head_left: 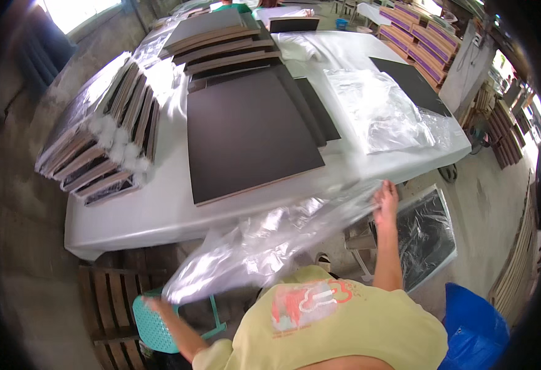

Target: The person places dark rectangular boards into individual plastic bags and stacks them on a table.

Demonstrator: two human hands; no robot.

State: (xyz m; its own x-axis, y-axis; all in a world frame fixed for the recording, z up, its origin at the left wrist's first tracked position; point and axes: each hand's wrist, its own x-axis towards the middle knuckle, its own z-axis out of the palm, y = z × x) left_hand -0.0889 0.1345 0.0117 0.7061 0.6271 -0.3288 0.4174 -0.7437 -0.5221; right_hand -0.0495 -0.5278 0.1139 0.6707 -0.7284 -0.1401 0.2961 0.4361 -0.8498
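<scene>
A clear plastic sheet or bag (270, 243) is stretched slantwise in front of my body, along the near edge of the table. My right hand (386, 202) pinches its upper right end. At the lower left end is my left hand (158, 306), blurred by motion, with the plastic drawn taut to its fingers. Just beyond the plastic, a dark flat panel (249, 132) lies on the covered table (141, 219), with more dark panels (221, 46) stacked unevenly behind it. A pile of clear plastic bags (375, 111) lies on the right part of the table.
Plastic-wrapped panels (97, 132) are piled at the table's left. Another dark panel (411, 85) lies far right. Below stand a turquoise stool (153, 324), a wooden pallet (107, 296), a wrapped panel (428, 234) and a blue plastic object (475, 330). Other people (236, 6) are at the far end.
</scene>
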